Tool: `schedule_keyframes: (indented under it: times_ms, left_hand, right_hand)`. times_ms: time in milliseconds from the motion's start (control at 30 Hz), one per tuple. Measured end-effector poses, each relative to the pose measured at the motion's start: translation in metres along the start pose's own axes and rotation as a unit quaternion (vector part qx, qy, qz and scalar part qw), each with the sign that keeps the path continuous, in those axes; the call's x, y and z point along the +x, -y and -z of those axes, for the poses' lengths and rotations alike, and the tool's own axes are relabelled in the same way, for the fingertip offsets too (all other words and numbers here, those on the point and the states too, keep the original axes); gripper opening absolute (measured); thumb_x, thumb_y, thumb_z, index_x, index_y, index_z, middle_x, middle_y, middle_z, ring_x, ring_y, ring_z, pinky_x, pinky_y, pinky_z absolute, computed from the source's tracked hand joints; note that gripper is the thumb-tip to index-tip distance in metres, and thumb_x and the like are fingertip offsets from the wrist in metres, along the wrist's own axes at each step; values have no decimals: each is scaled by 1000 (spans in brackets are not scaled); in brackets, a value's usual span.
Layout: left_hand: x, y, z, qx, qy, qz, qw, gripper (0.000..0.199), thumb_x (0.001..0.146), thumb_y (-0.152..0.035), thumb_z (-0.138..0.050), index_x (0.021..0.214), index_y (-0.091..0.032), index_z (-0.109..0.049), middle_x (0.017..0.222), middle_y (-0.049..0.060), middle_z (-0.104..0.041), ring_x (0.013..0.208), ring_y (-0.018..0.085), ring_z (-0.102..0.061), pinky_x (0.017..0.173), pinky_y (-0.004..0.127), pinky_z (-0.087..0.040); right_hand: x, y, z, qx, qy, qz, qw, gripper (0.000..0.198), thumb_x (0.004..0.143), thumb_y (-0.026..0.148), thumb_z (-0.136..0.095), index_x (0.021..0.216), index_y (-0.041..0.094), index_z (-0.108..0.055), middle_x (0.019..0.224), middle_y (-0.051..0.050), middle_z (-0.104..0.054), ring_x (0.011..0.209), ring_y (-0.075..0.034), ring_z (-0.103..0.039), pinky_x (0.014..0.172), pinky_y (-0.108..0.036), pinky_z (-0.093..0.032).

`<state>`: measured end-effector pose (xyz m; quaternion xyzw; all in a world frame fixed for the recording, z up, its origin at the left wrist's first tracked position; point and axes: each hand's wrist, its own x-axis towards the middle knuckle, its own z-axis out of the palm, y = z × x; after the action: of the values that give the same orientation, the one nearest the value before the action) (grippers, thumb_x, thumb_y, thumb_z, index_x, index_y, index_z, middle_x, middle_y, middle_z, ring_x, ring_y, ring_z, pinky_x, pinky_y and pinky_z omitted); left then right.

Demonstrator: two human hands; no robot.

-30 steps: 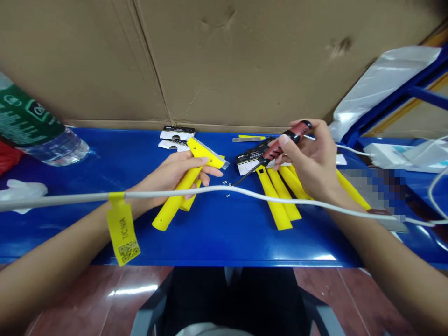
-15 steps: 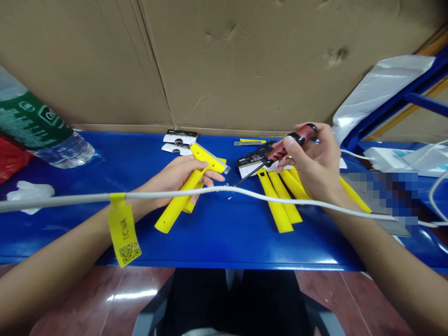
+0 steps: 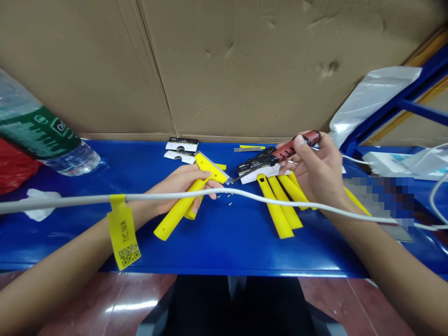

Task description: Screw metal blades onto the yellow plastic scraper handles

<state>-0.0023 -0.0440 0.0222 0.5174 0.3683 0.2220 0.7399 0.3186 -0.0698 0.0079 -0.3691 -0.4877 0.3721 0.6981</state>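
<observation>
A yellow scraper (image 3: 177, 212) with a metal blade in its head is held in my left hand (image 3: 177, 184), the fingers closed around its neck. Another yellow scraper piece (image 3: 191, 213) lies partly hidden beneath it. My right hand (image 3: 321, 170) grips a screwdriver (image 3: 290, 150) by its red-and-black handle. The shaft slants down left, its tip close to the scraper's blade corner and the small screws (image 3: 230, 204) on the table. I cannot tell whether the tip touches one. Several yellow handles (image 3: 275, 205) lie below my right hand.
Black-and-white cards (image 3: 257, 165) lie behind the handles, with more cards (image 3: 180, 144) at back left. Thin blades (image 3: 248, 149) rest near the cardboard wall (image 3: 245, 70). A white cable (image 3: 280, 199) crosses in front of both arms. A water bottle (image 3: 45, 130) stands left.
The screwdriver has tilted flatter, and its tip has moved slightly left and up toward the blade corner. The scraper stays in my left hand. The whole view has shifted a little.
</observation>
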Motion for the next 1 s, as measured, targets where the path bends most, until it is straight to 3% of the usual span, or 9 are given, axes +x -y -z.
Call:
schedule_keyframes:
  times_ms: [133, 267, 433, 1000]
  left_hand:
    - [-3, -2, -6, 14, 3, 12, 1000, 25, 110, -32, -67, 111, -9, -79, 102, 19, -88, 44, 17, -70, 37, 24, -58]
    - [-5, -5, -12, 7, 27, 17, 999, 23, 111, -27, -66, 105, -8, -78, 95, 18, -86, 47, 17, -72, 38, 23, -58]
    - [-6, -8, -14, 5, 31, 12, 999, 22, 112, -23, -63, 107, -8, -78, 88, 15, -85, 48, 17, -71, 38, 22, -58]
    - [-5, -5, -10, 12, 39, 15, 999, 27, 111, -31, -66, 106, -8, -79, 94, 18, -86, 47, 17, -72, 40, 22, -60]
  right_hand:
    - [-4, 1, -3, 28, 14, -17, 999, 47, 89, 45, -102, 101, 26, -60, 93, -6, -87, 63, -17, -76, 54, -25, -66]
    - [-5, -2, -4, 29, 15, -24, 999, 51, 86, 47, -104, 102, 28, -60, 87, -3, -84, 63, -20, -78, 52, -27, -65]
    - [-5, -5, -4, 16, 28, -36, 999, 52, 85, 48, -105, 103, 27, -60, 90, -7, -85, 66, -22, -80, 53, -28, -66]
    - [-3, -22, 7, -34, 67, 3, 997, 30, 100, 46, -90, 107, 33, -63, 99, -5, -83, 68, -25, -77, 52, -40, -64]
